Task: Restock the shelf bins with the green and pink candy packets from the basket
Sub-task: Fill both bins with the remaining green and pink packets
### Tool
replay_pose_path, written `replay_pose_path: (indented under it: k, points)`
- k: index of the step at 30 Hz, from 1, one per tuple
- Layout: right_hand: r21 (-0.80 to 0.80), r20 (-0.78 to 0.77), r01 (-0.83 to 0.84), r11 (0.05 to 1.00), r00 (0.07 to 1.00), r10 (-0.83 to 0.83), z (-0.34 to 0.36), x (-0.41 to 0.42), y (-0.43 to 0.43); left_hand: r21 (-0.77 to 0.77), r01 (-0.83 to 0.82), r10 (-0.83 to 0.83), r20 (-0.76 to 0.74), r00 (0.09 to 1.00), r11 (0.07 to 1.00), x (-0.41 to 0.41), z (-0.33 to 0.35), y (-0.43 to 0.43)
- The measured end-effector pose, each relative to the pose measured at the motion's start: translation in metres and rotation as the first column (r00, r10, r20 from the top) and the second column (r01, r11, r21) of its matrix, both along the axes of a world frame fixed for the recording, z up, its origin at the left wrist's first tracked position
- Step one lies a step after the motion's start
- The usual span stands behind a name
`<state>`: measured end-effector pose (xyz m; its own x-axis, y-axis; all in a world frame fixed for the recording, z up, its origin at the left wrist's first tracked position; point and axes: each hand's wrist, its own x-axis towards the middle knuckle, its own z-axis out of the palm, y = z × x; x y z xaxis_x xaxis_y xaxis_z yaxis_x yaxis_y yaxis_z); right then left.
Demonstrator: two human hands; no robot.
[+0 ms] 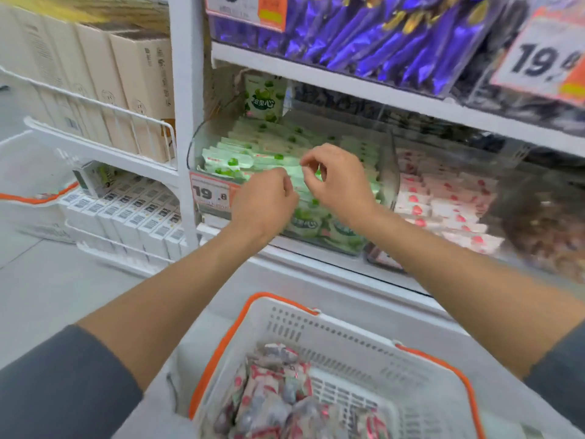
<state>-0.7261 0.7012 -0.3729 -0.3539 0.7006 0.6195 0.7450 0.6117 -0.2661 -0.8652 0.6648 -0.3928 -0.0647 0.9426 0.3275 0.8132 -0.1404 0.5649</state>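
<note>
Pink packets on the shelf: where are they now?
Head view, right of centre: the pink packets lie stacked directly right of the green packets, past the right hand and below the purple packets.

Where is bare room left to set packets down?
The white orange-rimmed basket's right half shows bare mesh floor beside the pink packets. The clear bin of green packets is crowded, left hand and right hand over it.

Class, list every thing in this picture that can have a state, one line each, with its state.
Green bin: filled high with green packets.
Pink packets: stacked in the neighbouring bin.
Basket: part full, holding more pink packets.
Left hand: fingers curled over the green bin; grip unclear.
Right hand: fingers curled over it; grip unclear.
</note>
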Motion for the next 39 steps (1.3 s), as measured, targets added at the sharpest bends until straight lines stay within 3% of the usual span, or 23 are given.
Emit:
replay_pose_path:
  k: [4, 7, 10, 14, 16, 18, 20, 22, 24, 26, 28, 30, 32, 34, 36, 39]
  points:
    - [-0.149, -0.034, 0.019, 0.989, 0.999, -0.024, -0.054, 0.046, -0.064, -0.321, 0.103, -0.12, -0.036, 0.992, 0.942, 0.038, -0.051, -0.047]
    - [-0.427, 0.05, 0.112, 0.898, 0.994, -0.1, -0.121, 0.085, -0.103, -0.541, 0.167, -0.28, -0.134, 0.951, 0.825, 0.059, -0.093, -0.067]
    - [-0.719, 0.179, 0.187, 0.67, 0.981, -0.081, -0.194, 0.124, -0.14, -0.663, 0.17, -0.434, -0.255, 0.864, 0.729, 0.07, -0.127, -0.076]
    - [-0.935, 0.142, 0.162, 0.314, 0.986, -0.086, -0.27, 0.143, -0.178, -0.702, 0.182, -0.552, -0.343, 0.76, 0.688, 0.076, -0.159, -0.081]
    - [-0.966, 0.141, 0.114, 0.232, 0.984, 0.105, -0.294, 0.133, -0.188, -0.748, 0.158, -0.567, -0.33, 0.755, 0.645, 0.075, -0.168, -0.08]
    - [-0.914, 0.329, 0.167, 0.37, 0.838, 0.436, -0.309, 0.122, -0.2, -0.777, 0.125, -0.588, -0.349, 0.73, 0.617, 0.074, -0.172, -0.077]
    - [-0.839, 0.444, 0.127, 0.53, 0.723, 0.53, -0.321, 0.113, -0.211, -0.797, 0.122, -0.603, -0.337, 0.723, 0.591, 0.073, -0.18, -0.076]
    - [-0.814, 0.386, 0.061, 0.577, 0.8, 0.46, -0.326, 0.112, -0.216, -0.809, 0.127, -0.622, -0.329, 0.711, 0.574, 0.071, -0.184, -0.076]
    - [-0.862, 0.27, 0.086, 0.499, 0.911, 0.311, -0.304, 0.12, -0.204, -0.825, 0.156, -0.633, -0.28, 0.722, 0.543, 0.072, -0.184, -0.075]
    - [-0.914, 0.211, 0.134, 0.383, 0.963, 0.167, -0.272, 0.135, -0.176, -0.84, 0.224, -0.611, -0.151, 0.777, 0.493, 0.077, -0.179, -0.073]
    - [-0.972, 0.012, 0.015, 0.236, 1.0, -0.013, -0.228, 0.152, -0.149, -0.816, 0.314, -0.53, 0.011, 0.848, 0.486, 0.084, -0.167, -0.072]
    - [-0.979, -0.181, -0.16, 0.129, 0.969, -0.167, -0.182, 0.164, -0.134, -0.72, 0.427, -0.452, 0.176, 0.874, 0.546, 0.094, -0.154, -0.072]
    - [-0.948, -0.318, -0.297, 0.119, 0.909, -0.27, -0.141, 0.172, -0.132, -0.561, 0.516, -0.391, 0.337, 0.857, 0.647, 0.11, -0.136, -0.077]
    - [-0.894, -0.447, -0.387, 0.226, 0.809, -0.382, -0.113, 0.174, -0.133, -0.388, 0.497, -0.33, 0.422, 0.845, 0.776, 0.129, -0.117, -0.08]
    - [-0.824, -0.566, -0.446, 0.351, 0.686, -0.457, -0.092, 0.17, -0.135, -0.234, 0.389, -0.272, 0.413, 0.869, 0.891, 0.146, -0.098, -0.081]
    - [-0.738, -0.67, -0.456, 0.498, 0.588, -0.454, -0.07, 0.171, -0.135, -0.096, 0.256, -0.201, 0.387, 0.9, 0.962, 0.166, -0.065, -0.079]
